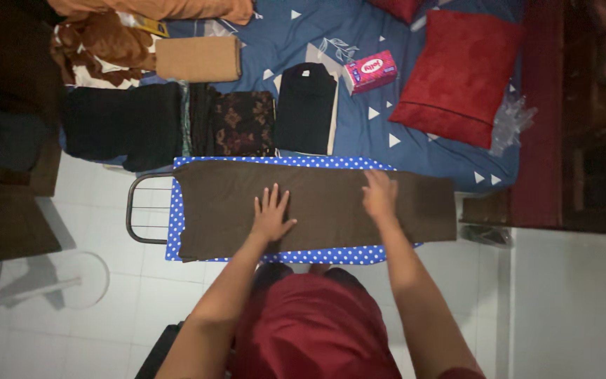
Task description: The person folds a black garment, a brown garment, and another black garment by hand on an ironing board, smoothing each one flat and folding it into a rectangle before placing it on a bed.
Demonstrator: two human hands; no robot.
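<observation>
Cloth: a long dark brown folded cloth [317, 207] lies flat along the blue white-dotted ironing board [174, 210], covering nearly all of it and overhanging the right end.
Left hand: the left hand [271, 214] lies palm down near the cloth's middle, fingers spread wide, gripping nothing.
Right hand: the right hand [380, 195] presses flat on the cloth near its upper edge, fingers loosely together, nothing grasped.
Behind the board: a blue bed sheet with white triangles [359, 119] carries folded piles: a black garment [306, 105], a dark patterned cloth [243, 123], a black stack [124, 126] and a tan folded cloth [198, 60].
Right of those: a pink tissue box [370, 70] and a red pillow [457, 77].
In the way: nothing lies on the brown cloth but the hands.
</observation>
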